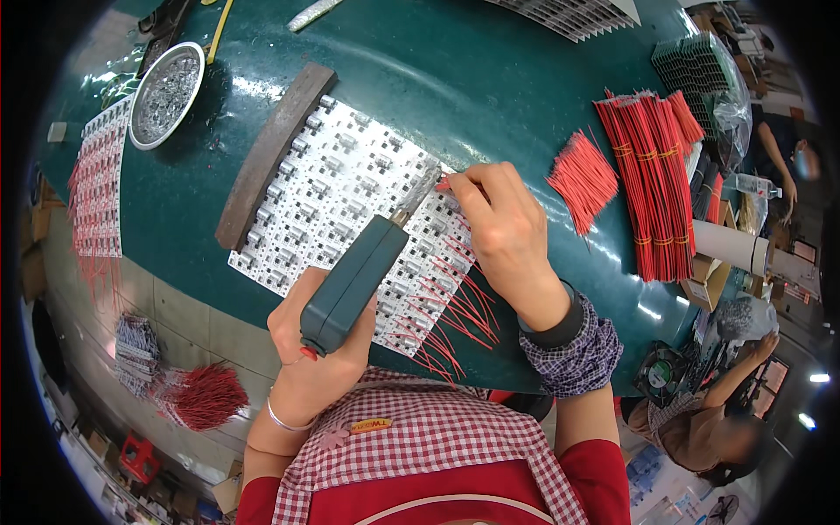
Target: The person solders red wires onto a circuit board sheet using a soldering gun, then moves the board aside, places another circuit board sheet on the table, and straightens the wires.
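A white panel of small circuit boards (pixel 293 254) lies on the green table in front of me, dotted with silver and black parts. My left hand (pixel 302 328) is closed round the handle of a dark green soldering gun (pixel 357 282). Its metal tip reaches the panel's upper right corner. There my right hand (pixel 510 232) pinches a short red wire (pixel 444 183) close beside the tip; whether the tip touches the wire I cannot tell. Several red wires (pixel 468 311) are attached along the panel's right side and hang toward me over its edge.
A dark curved bar (pixel 273 162) rests along the panel's left edge. Further left are a white bowl (pixel 136 131) of metal scraps and another wired panel (pixel 98 188). Loose red wires (pixel 583 182) and tied red bundles (pixel 646 175) lie to the right. Other people work at far right.
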The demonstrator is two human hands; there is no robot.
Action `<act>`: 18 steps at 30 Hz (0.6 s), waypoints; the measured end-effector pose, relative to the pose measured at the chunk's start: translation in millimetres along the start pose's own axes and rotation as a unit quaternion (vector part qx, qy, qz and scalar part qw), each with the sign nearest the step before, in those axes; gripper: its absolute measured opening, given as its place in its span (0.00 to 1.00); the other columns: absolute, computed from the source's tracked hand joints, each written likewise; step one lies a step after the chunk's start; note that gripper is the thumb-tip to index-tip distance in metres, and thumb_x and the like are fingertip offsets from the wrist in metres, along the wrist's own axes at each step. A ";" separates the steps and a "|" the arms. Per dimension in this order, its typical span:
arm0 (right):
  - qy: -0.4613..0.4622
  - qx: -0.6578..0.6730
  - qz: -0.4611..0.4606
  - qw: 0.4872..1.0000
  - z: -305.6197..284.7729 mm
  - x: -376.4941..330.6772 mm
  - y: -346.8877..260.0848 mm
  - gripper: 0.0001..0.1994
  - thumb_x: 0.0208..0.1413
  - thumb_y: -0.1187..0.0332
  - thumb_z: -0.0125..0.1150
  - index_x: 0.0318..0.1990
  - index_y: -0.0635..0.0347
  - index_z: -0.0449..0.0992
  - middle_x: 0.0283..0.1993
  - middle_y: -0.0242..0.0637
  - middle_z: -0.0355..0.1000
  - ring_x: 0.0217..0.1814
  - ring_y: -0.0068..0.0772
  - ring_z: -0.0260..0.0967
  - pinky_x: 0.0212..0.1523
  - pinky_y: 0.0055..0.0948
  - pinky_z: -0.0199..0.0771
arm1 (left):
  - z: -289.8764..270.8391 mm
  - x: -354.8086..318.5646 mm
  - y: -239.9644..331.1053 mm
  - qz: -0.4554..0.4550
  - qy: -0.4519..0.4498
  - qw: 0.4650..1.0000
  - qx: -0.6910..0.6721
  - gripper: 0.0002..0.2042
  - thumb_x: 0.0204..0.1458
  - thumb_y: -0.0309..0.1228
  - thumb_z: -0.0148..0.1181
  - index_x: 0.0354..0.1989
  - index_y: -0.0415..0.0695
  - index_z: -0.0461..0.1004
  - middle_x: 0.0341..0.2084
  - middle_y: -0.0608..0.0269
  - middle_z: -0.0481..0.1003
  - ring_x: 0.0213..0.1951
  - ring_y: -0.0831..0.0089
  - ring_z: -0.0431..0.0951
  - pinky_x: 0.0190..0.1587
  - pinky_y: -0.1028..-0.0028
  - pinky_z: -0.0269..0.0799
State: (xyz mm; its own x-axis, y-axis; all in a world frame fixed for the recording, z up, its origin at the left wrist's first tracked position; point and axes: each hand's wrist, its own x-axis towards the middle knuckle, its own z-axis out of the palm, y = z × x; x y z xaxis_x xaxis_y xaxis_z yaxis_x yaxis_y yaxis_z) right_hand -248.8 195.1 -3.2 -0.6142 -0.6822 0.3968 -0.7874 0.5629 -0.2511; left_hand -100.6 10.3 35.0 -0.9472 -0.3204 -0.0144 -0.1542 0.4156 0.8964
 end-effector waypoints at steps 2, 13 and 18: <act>-0.001 0.001 0.000 1.000 1.1 0.4 -0.2 0.13 0.41 0.77 0.62 0.39 0.67 0.76 0.37 0.39 0.68 0.38 0.38 0.69 0.34 0.34 0.73 | -0.4 -0.7 0.2 -0.006 0.002 1.000 -0.007 0.05 0.47 0.16 0.66 0.30 0.34 0.75 0.25 0.62 0.73 0.23 0.79 0.71 0.28 0.78 0.67; -0.009 -0.004 0.023 1.000 -3.1 2.4 -4.5 0.12 0.44 0.78 0.62 0.40 0.63 0.78 0.37 0.38 0.71 0.37 0.40 0.71 0.33 0.35 0.73 | -7.4 -2.8 3.0 0.039 0.021 0.999 -0.009 0.06 0.47 0.16 0.66 0.34 0.32 0.79 0.30 0.56 0.77 0.27 0.74 0.76 0.30 0.77 0.71; -0.007 -0.027 0.028 0.999 -2.3 2.0 -5.5 0.13 0.43 0.78 0.62 0.40 0.62 0.78 0.38 0.37 0.72 0.37 0.39 0.71 0.32 0.34 0.72 | -4.0 -4.7 0.2 0.018 0.030 0.999 -0.035 0.07 0.46 0.15 0.66 0.35 0.31 0.79 0.30 0.57 0.77 0.27 0.74 0.76 0.30 0.77 0.71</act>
State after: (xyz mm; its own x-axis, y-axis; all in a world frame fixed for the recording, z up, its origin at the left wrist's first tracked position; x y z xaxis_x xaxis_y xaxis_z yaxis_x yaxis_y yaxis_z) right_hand -245.5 191.8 1.0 -0.6580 -0.6557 0.3702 -0.7484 0.6240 -0.2250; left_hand -95.0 8.4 37.0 -0.9327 -0.3579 0.0441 -0.0978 0.3689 0.9243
